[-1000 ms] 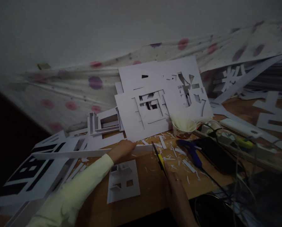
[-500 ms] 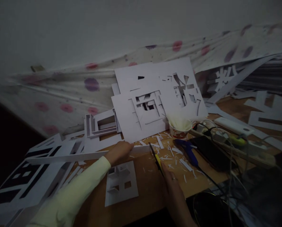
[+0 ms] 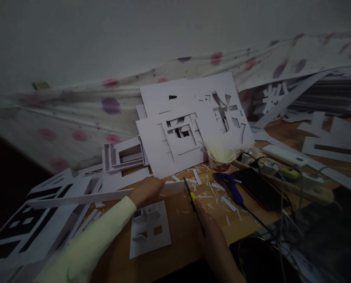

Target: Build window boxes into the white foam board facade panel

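Note:
My left hand (image 3: 147, 190) is closed on a long white foam-board strip (image 3: 83, 198), which stands on edge across the table. In my right hand (image 3: 211, 232) is a yellow and black utility knife (image 3: 193, 199), its blade up at the strip's right end. Whether the blade touches the strip is hard to tell. Below my left hand lies a small white panel (image 3: 160, 240) with square holes and short upright walls glued on it. White offcuts (image 3: 197, 177) litter the wood near the knife.
A blue glue gun (image 3: 230, 185) lies beside a dark phone (image 3: 260, 189). Behind it stands a paper cup (image 3: 220, 162) of pale sticks. A power strip (image 3: 311, 190) with tangled cables runs along the right. Cut-out white boards (image 3: 151, 145) lean against the curtained wall; lettered sheets (image 3: 42, 236) lie left.
The view has shifted slightly, so the background sits a little further left. My hands keep nearly the same place, still gripping the strip and the knife.

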A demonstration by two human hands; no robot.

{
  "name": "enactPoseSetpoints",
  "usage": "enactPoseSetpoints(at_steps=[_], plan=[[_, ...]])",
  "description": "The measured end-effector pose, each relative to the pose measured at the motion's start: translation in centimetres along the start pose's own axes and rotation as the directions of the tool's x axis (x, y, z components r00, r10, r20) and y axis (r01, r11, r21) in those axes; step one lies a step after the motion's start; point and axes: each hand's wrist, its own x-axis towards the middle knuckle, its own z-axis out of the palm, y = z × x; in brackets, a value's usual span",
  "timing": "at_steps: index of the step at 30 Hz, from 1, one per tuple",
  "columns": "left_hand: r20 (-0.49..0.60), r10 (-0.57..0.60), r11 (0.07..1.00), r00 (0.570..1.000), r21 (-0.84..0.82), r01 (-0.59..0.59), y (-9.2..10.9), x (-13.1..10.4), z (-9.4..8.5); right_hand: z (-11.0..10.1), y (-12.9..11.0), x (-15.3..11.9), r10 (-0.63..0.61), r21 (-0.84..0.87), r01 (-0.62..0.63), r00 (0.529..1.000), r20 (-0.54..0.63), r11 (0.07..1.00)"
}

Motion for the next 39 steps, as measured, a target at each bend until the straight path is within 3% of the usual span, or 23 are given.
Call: enactPoseSetpoints(at_steps=[4,10,14,17,24,39], plan=[[-0.001,0.019,1.0,1.0,-0.002,-0.019,0.0,-0.2,0.1,-0.1,-2.1,0.7,0.09,-0.062,-0.087,0.994,0.059,0.994],[0.015,0.039,0.999,0.999,-0.02,-0.038,0.0,-0.1,-0.1,0.1,-3.7,1.0,0.088,-0.123,-0.078,0.993,0.078,0.989],[0.03,0.035,0.999,0.999,-0.024,-0.034,-0.1,0.0,-0.1,-0.7,-4.8,1.2,0.225,-0.136,-0.206,0.963,0.145,0.969],[0.037,0.03,0.999,0.999,-0.023,-0.029,-0.1,0.0,-0.2,-1.3,-5.4,1.4,0.259,-0.161,-0.227,0.94,0.221,0.961],[0.07,0.013,1.0,0.997,-0.02,-0.012,0.1,0.0,-0.6,-1.3,-5.4,1.3,0.258,-0.164,-0.221,0.933,0.252,0.961],[0.083,0.008,1.0,0.997,-0.013,-0.007,0.5,-0.1,-1.1,-0.4,-5.0,1.6,0.3,-0.339,-0.206,0.919,0.257,0.918]])
